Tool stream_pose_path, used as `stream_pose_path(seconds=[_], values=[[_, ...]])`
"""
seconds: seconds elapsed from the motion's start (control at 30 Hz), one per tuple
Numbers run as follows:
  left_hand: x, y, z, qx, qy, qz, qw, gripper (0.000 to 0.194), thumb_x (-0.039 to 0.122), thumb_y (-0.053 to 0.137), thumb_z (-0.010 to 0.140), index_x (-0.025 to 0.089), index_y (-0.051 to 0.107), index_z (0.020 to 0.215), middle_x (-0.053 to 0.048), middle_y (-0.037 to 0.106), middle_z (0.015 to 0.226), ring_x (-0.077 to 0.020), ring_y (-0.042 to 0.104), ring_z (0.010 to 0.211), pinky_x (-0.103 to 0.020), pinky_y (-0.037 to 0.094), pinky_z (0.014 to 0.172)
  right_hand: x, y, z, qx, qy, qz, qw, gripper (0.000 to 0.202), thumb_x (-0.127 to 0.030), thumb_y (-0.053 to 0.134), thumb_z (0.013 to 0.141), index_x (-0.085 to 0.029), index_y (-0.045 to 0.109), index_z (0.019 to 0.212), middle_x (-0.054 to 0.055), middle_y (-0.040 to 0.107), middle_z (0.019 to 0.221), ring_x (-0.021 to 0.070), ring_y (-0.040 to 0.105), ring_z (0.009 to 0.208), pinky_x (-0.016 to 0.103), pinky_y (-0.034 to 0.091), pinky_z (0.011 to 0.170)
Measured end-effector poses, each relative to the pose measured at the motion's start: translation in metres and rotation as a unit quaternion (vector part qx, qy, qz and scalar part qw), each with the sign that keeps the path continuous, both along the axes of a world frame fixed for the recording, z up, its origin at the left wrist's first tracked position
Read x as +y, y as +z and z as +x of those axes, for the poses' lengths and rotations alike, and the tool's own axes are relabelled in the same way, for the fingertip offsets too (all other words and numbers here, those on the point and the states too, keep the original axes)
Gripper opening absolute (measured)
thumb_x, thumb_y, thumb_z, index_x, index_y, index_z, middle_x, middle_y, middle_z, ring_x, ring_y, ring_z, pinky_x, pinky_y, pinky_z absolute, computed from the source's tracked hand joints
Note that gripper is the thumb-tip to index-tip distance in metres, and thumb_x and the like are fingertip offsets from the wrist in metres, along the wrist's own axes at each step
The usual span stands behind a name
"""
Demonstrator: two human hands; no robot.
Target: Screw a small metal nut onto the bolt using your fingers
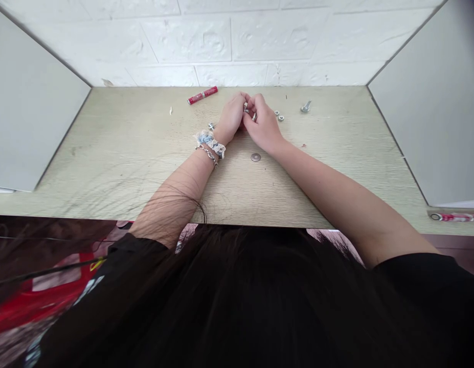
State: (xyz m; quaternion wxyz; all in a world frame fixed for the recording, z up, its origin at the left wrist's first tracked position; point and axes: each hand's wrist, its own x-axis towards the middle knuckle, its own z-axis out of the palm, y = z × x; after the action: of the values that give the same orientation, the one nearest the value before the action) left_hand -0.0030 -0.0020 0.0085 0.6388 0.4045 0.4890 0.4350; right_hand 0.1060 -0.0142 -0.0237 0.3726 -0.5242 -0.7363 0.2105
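Note:
My left hand (231, 118) and my right hand (263, 122) meet at the far middle of the wooden table (125, 153), fingertips pressed together around a small metal part (247, 108), probably a bolt with a nut. Most of that part is hidden by the fingers. A flat washer (255, 157) lies on the table just in front of my right wrist. Two nuts (278, 115) rest to the right of my right hand, and a bolt (306, 107) lies further right. Another small metal piece (211, 125) sits beside my left wrist, which wears a scrunchie and a chain bracelet.
A red tube (202, 95) lies near the back wall, left of the hands. Grey side panels (33, 112) close in the table left and right. A second red tube (457, 217) lies at the front right edge. My dark hair covers the lower view.

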Motion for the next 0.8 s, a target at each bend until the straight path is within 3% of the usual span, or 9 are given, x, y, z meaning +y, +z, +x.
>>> stream_pose_path(seconds=[0.1,0.43,0.53,0.67,0.8], values=[[-0.004,0.004,0.001,0.082,-0.011,0.085,0.993,0.029,0.009,0.034,0.092,0.019,0.049,0.069,-0.002,0.044,0.064,-0.0119,0.042,0.062,-0.024,0.033,0.055,0.003,-0.003,0.001,0.004,0.002,0.008,1.000,0.035,-0.056,0.038,0.095,-0.022,0.041,0.087,0.001,0.052,0.079,0.0160,0.055,0.078,0.036,0.049,0.083],[-0.003,-0.001,0.001,0.079,-0.027,0.087,0.993,0.026,0.012,0.034,0.090,0.018,0.049,0.069,0.000,0.036,0.056,-0.0082,0.033,0.049,-0.024,0.032,0.054,0.002,-0.001,0.000,-0.011,-0.003,-0.027,1.000,0.055,-0.063,0.023,0.096,-0.019,0.049,0.077,0.003,0.056,0.072,0.0164,0.057,0.073,0.037,0.050,0.082],[0.002,-0.006,0.001,0.054,-0.022,0.058,0.997,0.020,0.019,0.041,0.090,0.019,0.050,0.072,0.000,0.034,0.055,-0.0100,0.043,0.053,-0.024,0.037,0.054,0.001,0.000,0.000,-0.005,0.006,-0.036,0.999,0.060,-0.064,0.019,0.095,-0.018,0.051,0.075,0.004,0.057,0.071,0.0168,0.058,0.073,0.037,0.051,0.082],[0.006,-0.012,0.000,0.009,-0.010,0.004,1.000,0.013,0.028,0.048,0.089,0.019,0.052,0.081,-0.002,0.039,0.058,-0.0157,0.058,0.071,-0.024,0.044,0.056,0.000,0.000,0.000,-0.001,0.001,-0.019,1.000,0.055,-0.065,0.023,0.095,-0.019,0.051,0.083,0.003,0.056,0.073,0.0173,0.059,0.076,0.037,0.050,0.082],[0.005,-0.012,-0.001,0.040,-0.016,0.075,0.996,0.021,0.022,0.042,0.090,0.021,0.051,0.071,-0.002,0.038,0.059,-0.0122,0.047,0.061,-0.024,0.031,0.048,-0.001,0.000,0.000,0.002,-0.007,-0.015,1.000,0.038,-0.058,0.035,0.096,-0.022,0.047,0.099,0.000,0.052,0.074,0.0166,0.058,0.077,0.035,0.049,0.082]])
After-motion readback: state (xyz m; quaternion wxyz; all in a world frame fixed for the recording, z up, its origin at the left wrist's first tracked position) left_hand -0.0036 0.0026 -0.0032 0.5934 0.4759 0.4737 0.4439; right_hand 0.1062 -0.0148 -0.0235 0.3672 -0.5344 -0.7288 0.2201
